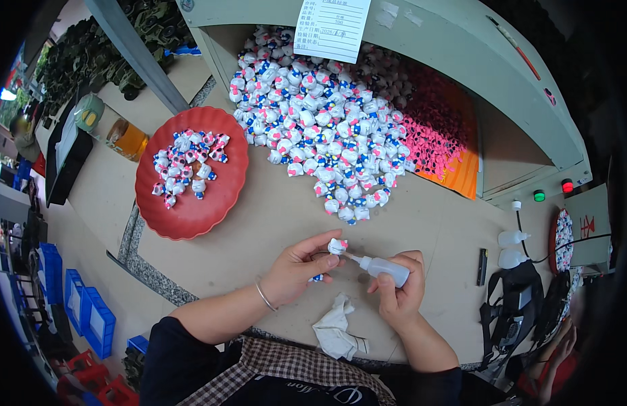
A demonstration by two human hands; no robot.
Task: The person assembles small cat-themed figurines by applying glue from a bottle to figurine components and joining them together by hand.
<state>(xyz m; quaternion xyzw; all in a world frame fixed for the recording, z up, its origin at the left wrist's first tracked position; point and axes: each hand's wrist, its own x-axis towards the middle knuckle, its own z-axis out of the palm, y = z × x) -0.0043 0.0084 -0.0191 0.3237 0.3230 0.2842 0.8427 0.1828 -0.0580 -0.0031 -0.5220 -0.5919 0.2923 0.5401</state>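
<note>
Between the fingertips of my left hand [290, 272] is a small white cat figurine [336, 247] with a pink bow. A bit of blue [317, 278] shows under those fingers; whether it belongs to the same figurine I cannot tell. My right hand [403, 299] is closed round a translucent squeeze bottle [386, 269], tilted so its thin nozzle points at the figurine. The tip is right by the figurine; contact cannot be made out. Beyond my hands lies a large heap of similar white, blue and pink figurines [320, 128]. A crumpled white cloth [339, 327] rests nearer me.
A red scalloped plate [222, 203] with several figurines stands at left, beside a lidded bottle of amber liquid [122, 137]. Small pink pieces [432, 145] lie on an orange sheet [465, 177] under the grey-green shelf [455, 47]. At right are a black marker-like stick [482, 266] and black bag [515, 304].
</note>
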